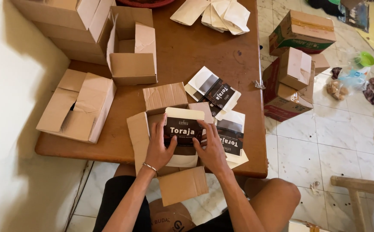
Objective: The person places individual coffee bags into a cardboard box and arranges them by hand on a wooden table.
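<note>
- The left hand (159,148) and the right hand (212,148) are both gripping a pouch (182,135), one on each side edge, fingers spread flat over its face; each grip is closed on the pouch, not on anything else
- The pouch is sitting in the mouth of an open carton (140,133) at the near edge of the desk (187,47), between the carton's raised flaps
- To do this well, I judge that the hands should be keeping the pouch level and square to the carton walls, pressing evenly from both sides so it is not buckling; the flaps should be staying clear of the corners
- The pouch is looking flat and rectangular, cream with a wide black band bearing white lettering; it is looking light and slightly flexible
- More pouches (219,92) of the same kind are lying just beside the carton, to its right
</note>
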